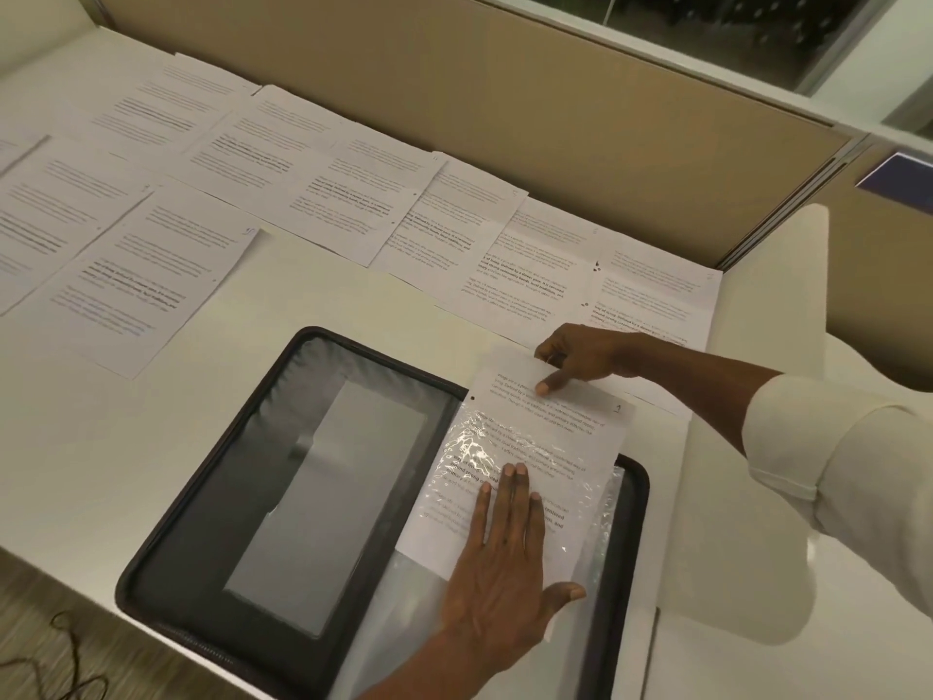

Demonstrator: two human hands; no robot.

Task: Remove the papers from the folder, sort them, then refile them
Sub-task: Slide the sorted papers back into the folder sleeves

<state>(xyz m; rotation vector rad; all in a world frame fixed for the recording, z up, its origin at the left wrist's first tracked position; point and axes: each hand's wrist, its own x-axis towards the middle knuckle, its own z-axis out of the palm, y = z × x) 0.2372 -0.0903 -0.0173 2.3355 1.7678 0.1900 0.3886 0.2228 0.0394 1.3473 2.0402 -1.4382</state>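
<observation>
A black zip folder (pixel 202 522) lies open on the white desk, its left half showing a grey pocket. On its right half a printed sheet (pixel 555 431) sits partly inside a clear plastic sleeve (pixel 601 527), its top end sticking out. My left hand (pixel 505 563) lies flat on the sleeve and sheet, fingers spread. My right hand (pixel 575 358) pinches the sheet's top edge, the forefinger pressing on the paper. Several other printed sheets (pixel 166 275) lie spread in overlapping rows across the desk behind the folder.
A tan partition wall (pixel 555 118) bounds the desk at the back. The desk's front edge (pixel 60 573) runs at lower left, with carpet and a dark cable (pixel 60 664) below it. More white desk surface (pixel 732 573) extends to the right of the folder.
</observation>
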